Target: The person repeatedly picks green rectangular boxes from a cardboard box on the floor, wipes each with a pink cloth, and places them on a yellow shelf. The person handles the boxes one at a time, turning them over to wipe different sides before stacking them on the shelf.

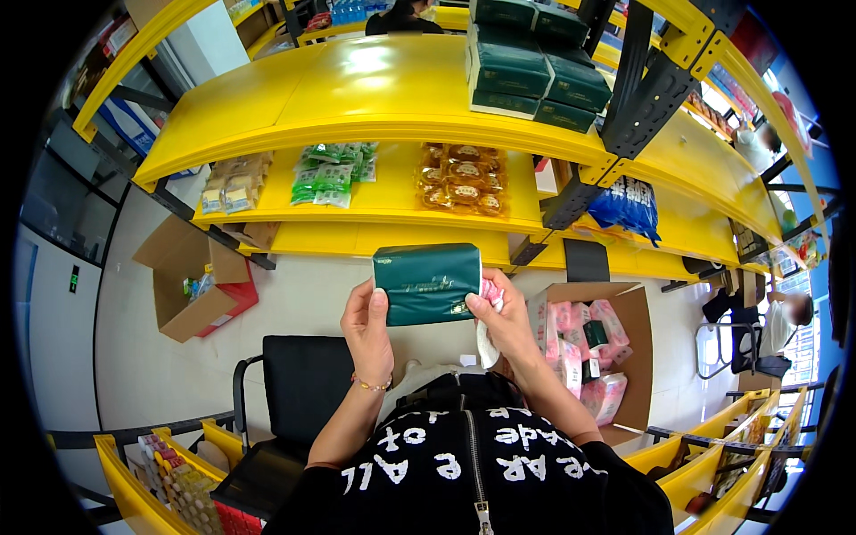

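Between my two hands, in front of my body, is a dark green soft pack of tissues (426, 287). My left hand (367, 328) grips its left end, thumb on the front. At the right end, my right hand (508, 328) pinches the pack with its thumb. A crumpled white and pink cloth (486, 343) also pokes out from this hand and hangs below it. Similar green packs (510, 69) are stacked on the upper yellow shelf (339, 89) ahead.
A cardboard box (637, 357) at right holds pink-and-white packs (602, 397) and a few green ones. Another open box (169, 299) stands left. Bagged snacks (325, 178) and brown packaged food (464, 178) lie on the lower shelf. A black chair (303, 383) is at my left.
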A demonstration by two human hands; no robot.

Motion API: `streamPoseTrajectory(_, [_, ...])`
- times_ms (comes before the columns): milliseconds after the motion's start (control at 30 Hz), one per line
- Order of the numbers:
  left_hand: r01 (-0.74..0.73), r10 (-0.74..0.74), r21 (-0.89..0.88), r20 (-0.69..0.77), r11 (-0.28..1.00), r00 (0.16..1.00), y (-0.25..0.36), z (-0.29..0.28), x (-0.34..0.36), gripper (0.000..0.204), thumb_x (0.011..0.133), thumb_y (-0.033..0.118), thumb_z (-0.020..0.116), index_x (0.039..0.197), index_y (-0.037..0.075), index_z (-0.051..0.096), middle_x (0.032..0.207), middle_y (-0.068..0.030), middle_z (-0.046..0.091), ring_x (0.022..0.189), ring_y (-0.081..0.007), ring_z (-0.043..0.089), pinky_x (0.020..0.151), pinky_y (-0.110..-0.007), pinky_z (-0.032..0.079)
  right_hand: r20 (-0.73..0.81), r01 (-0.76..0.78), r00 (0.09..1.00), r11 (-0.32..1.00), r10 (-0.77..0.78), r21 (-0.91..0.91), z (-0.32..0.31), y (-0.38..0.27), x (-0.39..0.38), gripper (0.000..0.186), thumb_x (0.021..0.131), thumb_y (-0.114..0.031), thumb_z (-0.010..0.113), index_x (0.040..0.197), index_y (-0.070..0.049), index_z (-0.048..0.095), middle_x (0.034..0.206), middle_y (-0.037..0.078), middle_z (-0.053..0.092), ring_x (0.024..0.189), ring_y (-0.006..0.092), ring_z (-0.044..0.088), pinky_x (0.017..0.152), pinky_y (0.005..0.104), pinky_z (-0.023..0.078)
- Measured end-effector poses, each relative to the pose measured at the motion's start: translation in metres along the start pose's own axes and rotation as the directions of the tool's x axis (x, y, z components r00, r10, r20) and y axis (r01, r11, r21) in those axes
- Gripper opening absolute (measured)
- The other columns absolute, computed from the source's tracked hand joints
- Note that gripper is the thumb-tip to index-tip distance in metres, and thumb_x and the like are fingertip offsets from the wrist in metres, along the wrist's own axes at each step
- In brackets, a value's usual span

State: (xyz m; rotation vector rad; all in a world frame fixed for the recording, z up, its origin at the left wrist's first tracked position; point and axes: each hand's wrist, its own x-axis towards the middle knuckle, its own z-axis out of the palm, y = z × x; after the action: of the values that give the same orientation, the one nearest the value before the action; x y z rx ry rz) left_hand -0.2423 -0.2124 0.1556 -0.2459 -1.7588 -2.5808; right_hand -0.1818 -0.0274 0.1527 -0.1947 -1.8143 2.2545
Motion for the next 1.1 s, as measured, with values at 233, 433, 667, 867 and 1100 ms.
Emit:
streamPoseTrajectory(233, [-0.096, 0.078, 0.142, 0.131, 0.985, 0.988, 0.009, -0.015, 0.001, 0.041, 0.098, 0.019, 0.053, 0.130, -0.005, 0.051, 0.117, -0.0092, 0.060, 0.107, -0.0148, 0.056, 0.095, -0.028, 0.043, -0.044, -0.144, 0.987, 0.973, 0.154, 0.179, 0.014, -0.006, 0.003, 0.027, 0.091, -0.020, 0.066, 0.111, -0.002, 0.058, 0.087, -0.002, 0.060, 0.076, 0.0036, 0.052, 0.069, 0.0194, 0.043])
streamPoseTrajectory(433, [-0.149, 0.060, 0.246, 0.333, 0.958, 0.941, 0.014, -0.029, 0.009, 0.060, 0.087, 0.004, 0.062, 0.142, -0.002, 0.038, 0.141, -0.0124, 0.038, 0.117, -0.0216, 0.054, 0.094, -0.032, 0.047, -0.148, -0.037, 0.987, 0.979, 0.068, 0.201, 0.032, -0.006, 0.007, 0.035, 0.091, -0.017, 0.066, 0.119, -0.004, 0.050, 0.090, -0.001, 0.059, 0.077, 0.0031, 0.050, 0.068, 0.0190, 0.042])
streamPoseTrajectory(667, [-0.049, -0.020, 0.239, 0.275, 0.970, 0.961, 0.014, -0.036, 0.017, 0.058, 0.086, -0.002, 0.062, 0.139, -0.006, 0.040, 0.144, -0.0119, 0.032, 0.123, -0.0218, 0.050, 0.094, -0.032, 0.048, -0.251, 0.168, 0.952, 0.984, -0.175, -0.051, 0.042, 0.024, 0.012, 0.026, 0.094, -0.025, 0.062, 0.108, -0.005, 0.053, 0.086, -0.003, 0.054, 0.076, 0.0046, 0.047, 0.069, 0.0202, 0.040])
streamPoseTrajectory(867, [-0.019, -0.043, 0.238, 0.255, 0.971, 0.966, 0.014, -0.048, 0.038, 0.049, 0.087, 0.000, 0.062, 0.134, -0.006, 0.047, 0.141, -0.0111, 0.037, 0.113, -0.0170, 0.054, 0.082, -0.026, 0.052, -0.150, 0.200, 0.962, 0.963, -0.227, -0.179, 0.052, 0.012, 0.005, 0.045, 0.085, -0.017, 0.069, 0.124, 0.000, 0.055, 0.114, 0.010, 0.061, 0.106, 0.0154, 0.055, 0.094, 0.0296, 0.042])
streamPoseTrajectory(1100, [0.005, -0.030, 0.071, 0.355, 0.997, 0.934, 0.008, -0.043, 0.055, 0.066, 0.084, 0.001, 0.067, 0.141, -0.004, 0.035, 0.129, -0.0094, 0.054, 0.107, -0.0145, 0.056, 0.072, -0.023, 0.050, -0.134, 0.303, 0.900, 0.818, -0.414, -0.490, 0.051, -0.002, 0.010, 0.049, 0.079, -0.005, 0.067, 0.126, 0.000, 0.054, 0.140, 0.020, 0.046, 0.130, 0.0284, 0.045, 0.107, 0.0361, 0.033])
